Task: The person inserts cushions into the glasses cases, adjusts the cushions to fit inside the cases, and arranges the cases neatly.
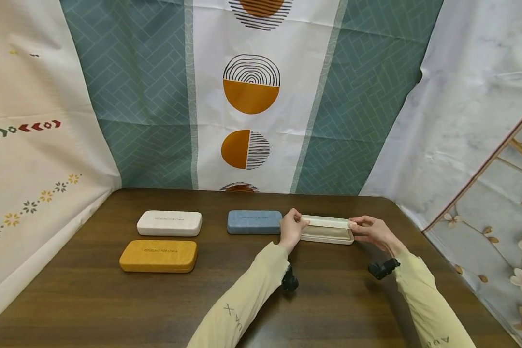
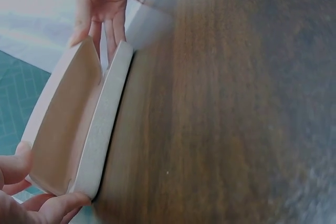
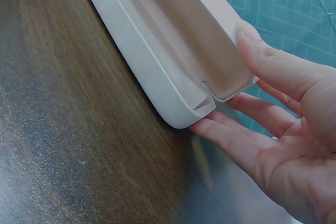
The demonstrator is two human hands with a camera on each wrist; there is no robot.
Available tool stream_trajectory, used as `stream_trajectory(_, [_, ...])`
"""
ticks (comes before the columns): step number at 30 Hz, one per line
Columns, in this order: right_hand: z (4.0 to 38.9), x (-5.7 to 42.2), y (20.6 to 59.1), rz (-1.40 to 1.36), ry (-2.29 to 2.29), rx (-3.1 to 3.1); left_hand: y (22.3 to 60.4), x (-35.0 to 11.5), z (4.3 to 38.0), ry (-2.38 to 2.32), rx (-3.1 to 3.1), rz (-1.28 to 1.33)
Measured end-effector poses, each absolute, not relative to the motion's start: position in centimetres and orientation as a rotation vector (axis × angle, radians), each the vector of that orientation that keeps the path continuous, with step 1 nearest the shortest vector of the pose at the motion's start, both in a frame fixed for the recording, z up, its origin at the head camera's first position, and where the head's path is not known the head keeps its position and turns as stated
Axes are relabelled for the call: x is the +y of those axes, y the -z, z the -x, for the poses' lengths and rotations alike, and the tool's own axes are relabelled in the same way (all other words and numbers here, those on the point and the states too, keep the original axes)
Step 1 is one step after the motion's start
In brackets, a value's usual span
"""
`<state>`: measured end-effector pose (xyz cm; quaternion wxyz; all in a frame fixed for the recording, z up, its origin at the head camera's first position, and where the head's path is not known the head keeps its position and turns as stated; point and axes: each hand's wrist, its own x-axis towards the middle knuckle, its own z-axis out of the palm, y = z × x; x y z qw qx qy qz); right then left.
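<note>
A white glasses case (image 1: 326, 239) sits at the right on the table, its lid (image 1: 328, 222) partly raised and its beige lining visible. At its left end my left hand (image 1: 291, 230) grips the case; in the left wrist view the thumb is on the lid's edge and a finger touches the base. My right hand (image 1: 375, 234) holds the opposite end. The right wrist view shows that thumb on the lid (image 3: 223, 11) and fingers against the end of the base (image 3: 152, 77). No item shows inside the case.
A blue glasses case (image 1: 254, 223) lies just left of my left hand. Farther left are a white closed case (image 1: 169, 224) and a yellow case (image 1: 158, 256) in front of it. The brown wooden table (image 1: 156, 309) ends at a patterned curtain (image 1: 152, 96).
</note>
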<state>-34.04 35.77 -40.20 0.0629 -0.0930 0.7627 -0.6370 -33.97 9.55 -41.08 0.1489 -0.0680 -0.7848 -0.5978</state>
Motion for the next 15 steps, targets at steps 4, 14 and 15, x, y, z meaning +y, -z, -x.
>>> stream_trajectory(4, [34.05, 35.75, 40.52, 0.274, 1.94, 2.296, 41.19, 9.62, 33.87, 1.698, -2.244, 0.19])
stream_trajectory(14, [33.95, 35.67, 40.56, 0.199, 1.887, 2.382, 41.47, 9.94, 33.77, 1.651, -2.246, 0.141])
stream_trajectory(15, [33.94, 35.64, 40.58, 0.198, 1.858, 2.409, 41.45, 9.94, 33.76, 1.658, -2.255, 0.134])
